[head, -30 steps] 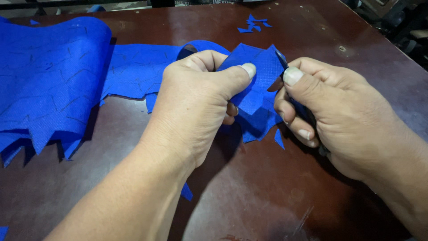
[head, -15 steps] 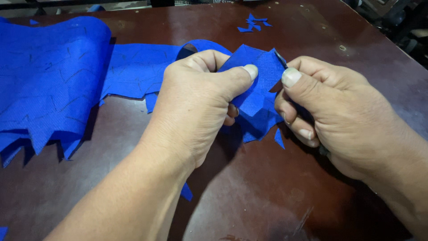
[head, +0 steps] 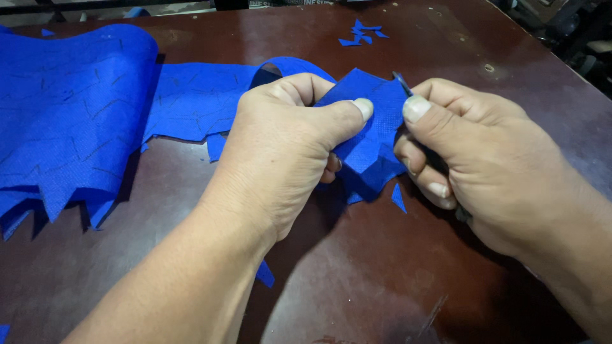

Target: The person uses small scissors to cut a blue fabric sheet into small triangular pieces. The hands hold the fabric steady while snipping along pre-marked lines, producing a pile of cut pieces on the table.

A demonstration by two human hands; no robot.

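My left hand (head: 280, 146) pinches the end of a long blue fabric strip (head: 376, 127) between thumb and fingers, holding it just above the table. My right hand (head: 478, 159) sits right beside it, closed around a small cutting tool (head: 403, 83) whose thin metal tip pokes up at the fabric's right edge. Most of the tool is hidden inside that hand. The strip trails left into a large heap of blue fabric (head: 70, 114) with jagged, zigzag-cut edges.
The work surface is a dark brown table (head: 382, 280). Small blue fabric scraps (head: 360, 35) lie at the far middle, another scrap (head: 264, 274) near my left forearm. The table's right edge runs close behind my right hand.
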